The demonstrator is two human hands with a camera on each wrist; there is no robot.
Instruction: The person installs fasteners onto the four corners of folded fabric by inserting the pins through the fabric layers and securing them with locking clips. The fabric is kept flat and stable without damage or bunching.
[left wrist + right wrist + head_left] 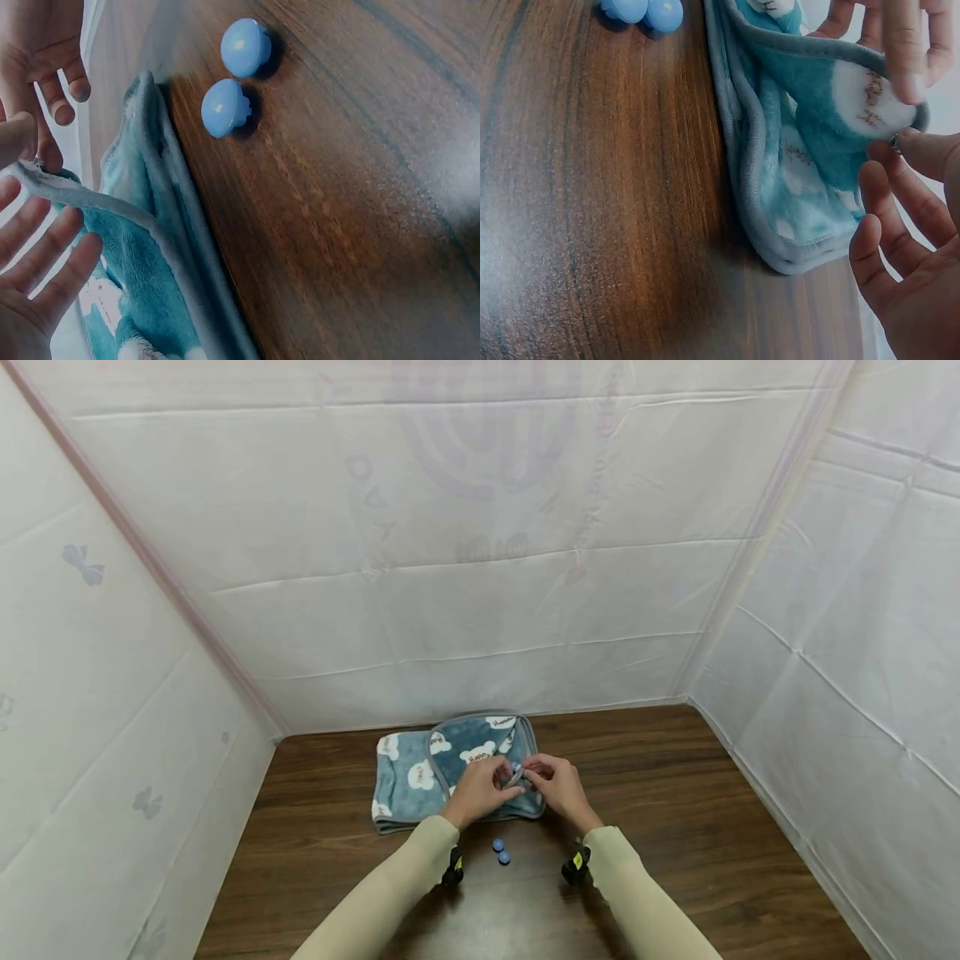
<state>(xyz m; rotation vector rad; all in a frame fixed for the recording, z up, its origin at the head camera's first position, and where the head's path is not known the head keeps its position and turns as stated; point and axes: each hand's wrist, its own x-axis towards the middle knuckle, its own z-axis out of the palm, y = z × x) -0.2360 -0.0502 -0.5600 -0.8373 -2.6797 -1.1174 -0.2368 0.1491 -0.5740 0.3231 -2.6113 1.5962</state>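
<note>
A folded teal blanket (420, 777) with white bear heads and grey edging lies on the table. One edge is lifted between the hands. The left hand (474, 789) (37, 277) holds this edging (112, 202), its thumb in front and fingers behind in the right wrist view. The right hand (558, 785) (919, 240) pinches the same edge at a small metallic piece (896, 144) between thumb and forefinger, other fingers loosely bent. A small blue piece (516, 767) shows between the hands in the head view, partly hidden.
Two round blue caps (498, 844) (244, 48) lie close together on the brown wooden table (315, 827), nearer the body than the blanket. White sheeting (480, 610) hangs behind the table and at both sides. Each wrist wears a black camera (576, 866).
</note>
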